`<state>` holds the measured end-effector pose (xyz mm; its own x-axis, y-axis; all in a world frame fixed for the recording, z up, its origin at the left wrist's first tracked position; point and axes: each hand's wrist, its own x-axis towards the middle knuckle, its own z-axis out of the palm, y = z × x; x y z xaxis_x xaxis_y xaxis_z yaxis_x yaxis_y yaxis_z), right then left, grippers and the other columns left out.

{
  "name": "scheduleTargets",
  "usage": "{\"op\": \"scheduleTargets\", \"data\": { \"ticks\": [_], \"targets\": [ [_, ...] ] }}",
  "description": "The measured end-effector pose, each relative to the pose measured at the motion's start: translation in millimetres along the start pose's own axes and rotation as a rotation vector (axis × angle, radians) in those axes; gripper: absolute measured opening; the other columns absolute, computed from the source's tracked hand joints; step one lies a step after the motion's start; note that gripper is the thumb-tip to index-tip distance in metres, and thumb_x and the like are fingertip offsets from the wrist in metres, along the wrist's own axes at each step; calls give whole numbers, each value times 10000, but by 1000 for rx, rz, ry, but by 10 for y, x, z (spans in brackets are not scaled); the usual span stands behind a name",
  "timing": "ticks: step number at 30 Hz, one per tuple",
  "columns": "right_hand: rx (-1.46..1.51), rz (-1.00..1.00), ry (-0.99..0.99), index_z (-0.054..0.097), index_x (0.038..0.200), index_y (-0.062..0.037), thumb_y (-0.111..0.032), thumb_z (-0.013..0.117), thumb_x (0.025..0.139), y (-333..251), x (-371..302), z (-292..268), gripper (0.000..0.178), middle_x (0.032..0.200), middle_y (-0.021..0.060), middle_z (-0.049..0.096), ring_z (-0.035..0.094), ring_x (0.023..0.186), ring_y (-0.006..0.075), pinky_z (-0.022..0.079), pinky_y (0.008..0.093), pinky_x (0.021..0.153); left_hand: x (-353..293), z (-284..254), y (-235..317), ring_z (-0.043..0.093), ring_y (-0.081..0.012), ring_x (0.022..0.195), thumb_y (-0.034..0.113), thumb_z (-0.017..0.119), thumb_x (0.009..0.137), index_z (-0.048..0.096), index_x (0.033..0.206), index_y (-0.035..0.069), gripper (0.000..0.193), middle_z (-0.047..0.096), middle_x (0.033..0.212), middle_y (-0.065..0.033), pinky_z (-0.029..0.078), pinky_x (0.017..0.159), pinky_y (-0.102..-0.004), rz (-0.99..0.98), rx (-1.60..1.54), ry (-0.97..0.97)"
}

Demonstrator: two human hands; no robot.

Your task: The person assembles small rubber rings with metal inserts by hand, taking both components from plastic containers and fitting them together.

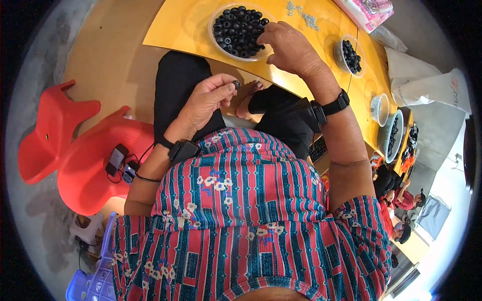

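My left hand (pixel 210 98), in front of my lap, pinches a small round black piece (pixel 236 85) between thumb and fingertips. On the near edge of the yellow table (pixel 186 30) stands a clear round bowl (pixel 213 44) heaped with small black pieces (pixel 238 29), several with a hole in the middle. Over the bowl's right rim reaches my right hand (pixel 288 47), its fingers bent down against the black pieces. Its thumb stands apart from the fingertips, and I see nothing held between them.
Small silvery parts (pixel 304 16) lie loose beyond the bowl. Further right stand a second bowl of black pieces (pixel 351 56), a small clear tub (pixel 379 110) and a larger basin (pixel 394 135). Red plastic chairs (pixel 100 160) are at my left. People (pixel 401 200) sit far right.
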<state>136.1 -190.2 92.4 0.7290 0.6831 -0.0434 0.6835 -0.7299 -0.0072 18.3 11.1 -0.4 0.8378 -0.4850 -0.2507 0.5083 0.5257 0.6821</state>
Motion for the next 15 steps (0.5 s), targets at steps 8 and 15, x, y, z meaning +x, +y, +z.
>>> {"op": "scheduleTargets", "data": {
  "ticks": [8,15],
  "targets": [
    [92,-28,-49,638,856,-75,-35,738,532,62,8,-15,342,924,86,574,535,931,293,457,372,828,4,14,-5,495,-41,731,193,566,895,563,1030,71,182,547,842,36,402,674,-195,-16,3,21],
    [16,-22,-58,653,861,-79,-39,735,533,58,32,-15,341,916,81,589,539,926,287,447,371,842,12,14,4,492,-41,729,195,563,897,565,1023,74,175,545,837,38,397,669,-194,6,-13,1]
  ]
}}
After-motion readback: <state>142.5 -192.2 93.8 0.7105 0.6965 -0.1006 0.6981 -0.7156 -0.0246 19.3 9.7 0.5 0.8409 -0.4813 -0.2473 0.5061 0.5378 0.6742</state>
